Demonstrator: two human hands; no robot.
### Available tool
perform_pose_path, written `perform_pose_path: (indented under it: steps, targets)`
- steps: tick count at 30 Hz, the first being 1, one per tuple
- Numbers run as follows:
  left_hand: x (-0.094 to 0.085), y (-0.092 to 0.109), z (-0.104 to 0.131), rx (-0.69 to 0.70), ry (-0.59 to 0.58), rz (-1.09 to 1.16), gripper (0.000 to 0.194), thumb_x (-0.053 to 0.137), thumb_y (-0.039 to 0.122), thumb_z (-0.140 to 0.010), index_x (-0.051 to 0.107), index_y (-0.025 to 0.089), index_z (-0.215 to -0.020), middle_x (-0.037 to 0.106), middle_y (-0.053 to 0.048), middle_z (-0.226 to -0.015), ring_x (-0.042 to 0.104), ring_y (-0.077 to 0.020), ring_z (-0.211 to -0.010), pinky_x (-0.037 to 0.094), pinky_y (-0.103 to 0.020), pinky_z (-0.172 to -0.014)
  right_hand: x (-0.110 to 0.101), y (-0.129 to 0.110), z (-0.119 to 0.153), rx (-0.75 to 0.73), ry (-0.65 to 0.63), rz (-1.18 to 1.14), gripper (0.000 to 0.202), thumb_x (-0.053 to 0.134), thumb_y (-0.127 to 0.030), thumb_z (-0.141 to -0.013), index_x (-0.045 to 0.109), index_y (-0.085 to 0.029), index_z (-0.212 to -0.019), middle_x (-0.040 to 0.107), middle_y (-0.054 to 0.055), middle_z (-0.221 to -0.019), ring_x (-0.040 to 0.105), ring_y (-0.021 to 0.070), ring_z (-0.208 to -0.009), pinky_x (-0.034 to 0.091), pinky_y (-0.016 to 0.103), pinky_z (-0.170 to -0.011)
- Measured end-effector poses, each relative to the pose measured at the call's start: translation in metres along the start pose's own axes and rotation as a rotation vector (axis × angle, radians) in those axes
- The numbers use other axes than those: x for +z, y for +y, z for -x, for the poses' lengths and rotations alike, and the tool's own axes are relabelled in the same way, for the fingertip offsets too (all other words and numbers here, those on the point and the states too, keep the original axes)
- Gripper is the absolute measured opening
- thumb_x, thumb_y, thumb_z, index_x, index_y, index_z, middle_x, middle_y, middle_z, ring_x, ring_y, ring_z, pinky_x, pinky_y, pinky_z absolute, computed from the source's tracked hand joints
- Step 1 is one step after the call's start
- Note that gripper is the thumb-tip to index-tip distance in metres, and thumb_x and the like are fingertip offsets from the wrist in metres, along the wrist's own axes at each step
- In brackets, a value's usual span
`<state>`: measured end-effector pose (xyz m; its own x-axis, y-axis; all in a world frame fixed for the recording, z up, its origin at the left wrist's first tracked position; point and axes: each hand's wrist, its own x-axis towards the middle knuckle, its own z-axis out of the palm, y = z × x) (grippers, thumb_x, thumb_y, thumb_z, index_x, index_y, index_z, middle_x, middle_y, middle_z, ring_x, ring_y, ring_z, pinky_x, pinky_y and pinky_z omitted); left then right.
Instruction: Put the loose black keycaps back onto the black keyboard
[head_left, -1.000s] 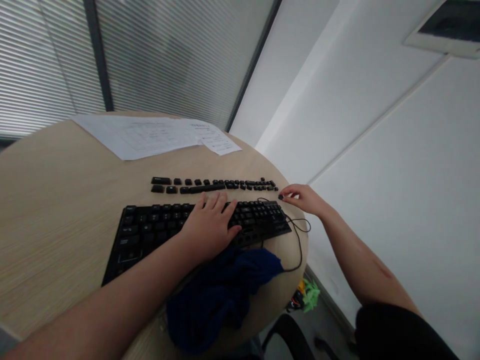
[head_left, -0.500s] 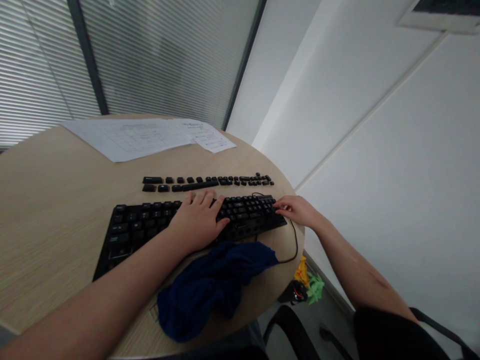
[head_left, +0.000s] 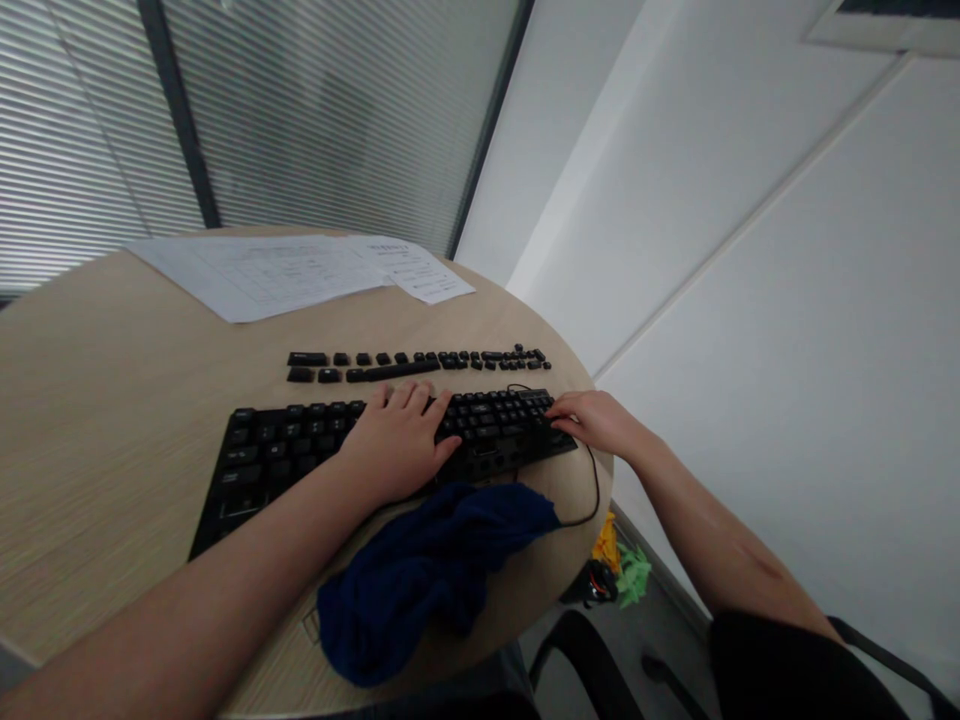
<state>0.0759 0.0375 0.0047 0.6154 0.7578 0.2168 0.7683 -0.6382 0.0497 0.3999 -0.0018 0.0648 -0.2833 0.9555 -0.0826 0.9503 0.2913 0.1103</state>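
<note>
Head view: keyboard (head_left: 281,437) lies under the left fingers (head_left: 437,408), which are spread wide. Right fingers (head_left: 566,402) close together at its right end; can't tell if they hold a key. Keyboard looks light, stiff; I'd grip the end edges. Loose keys (head_left: 405,370) just beyond the left fingers: small, hard, easily dropped. Soft blue cloth (head_left: 420,570) nearer than them. Pale wood surface (head_left: 112,400), papers (head_left: 285,275) farther beyond both hands' fingers, blinds (head_left: 300,130) behind.
</note>
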Motion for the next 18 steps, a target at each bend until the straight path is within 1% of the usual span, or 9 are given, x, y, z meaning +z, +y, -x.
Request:
perform_pose_path:
  steps: [3,5,10,13,16,18]
  targets:
    - [0.0,0.0,0.001,0.004,0.009,0.013,0.066,0.038,0.054,-0.102,0.045,0.014,-0.153,0.049,-0.021,-0.154,0.044,-0.0392,-0.142,0.026,-0.059,-0.118,-0.002,-0.008,0.001,0.008,-0.035,0.064,0.024,0.06,-0.025,-0.097,0.076,-0.024,-0.115,0.073,0.003,-0.12,0.068,0.0192,-0.113,0.051,0.026,-0.091]
    - [0.0,0.0,0.001,0.005,0.01,0.013,0.066,0.038,0.053,-0.102,0.044,0.014,-0.154,0.049,-0.021,-0.154,0.044,-0.0392,-0.142,0.026,-0.059,-0.118,-0.002,-0.015,0.002,0.031,-0.058,0.131,0.026,0.055,-0.025,-0.099,0.076,-0.025,-0.115,0.072,0.003,-0.122,0.068,0.0198,-0.114,0.051,0.025,-0.087]
    - [-0.001,0.0,0.001,-0.001,0.007,0.017,0.065,0.039,0.053,-0.101,0.046,0.014,-0.153,0.048,-0.02,-0.155,0.043,-0.0394,-0.143,0.026,-0.059,-0.118,0.002,-0.027,0.006,0.094,-0.071,0.218,0.031,0.047,-0.027,-0.103,0.076,-0.026,-0.113,0.073,0.003,-0.116,0.069,0.0182,-0.108,0.049,0.022,-0.078]
    - [-0.001,0.0,0.0,-0.002,0.006,0.022,0.064,0.039,0.053,-0.101,0.046,0.015,-0.153,0.05,-0.02,-0.153,0.044,-0.0386,-0.142,0.027,-0.06,-0.118,0.009,-0.029,0.006,0.111,-0.058,0.233,0.03,0.047,-0.028,-0.104,0.077,-0.025,-0.108,0.074,0.005,-0.111,0.069,0.018,-0.104,0.048,0.022,-0.079]
    - [-0.001,-0.001,0.0,-0.003,0.01,0.011,0.064,0.038,0.053,-0.101,0.047,0.015,-0.152,0.051,-0.019,-0.153,0.045,-0.0382,-0.141,0.028,-0.059,-0.117,0.017,-0.029,0.005,0.122,-0.056,0.242,0.031,0.047,-0.025,-0.103,0.077,-0.023,-0.102,0.075,0.007,-0.106,0.069,0.0184,-0.104,0.049,0.022,-0.082]
    - [-0.002,0.0,0.001,-0.007,0.01,0.005,0.064,0.038,0.053,-0.101,0.046,0.015,-0.152,0.051,-0.02,-0.153,0.046,-0.0383,-0.141,0.029,-0.059,-0.117,0.019,-0.028,0.004,0.119,-0.045,0.241,0.031,0.047,-0.026,-0.103,0.078,-0.023,-0.101,0.075,0.007,-0.106,0.069,0.0185,-0.105,0.049,0.023,-0.084]
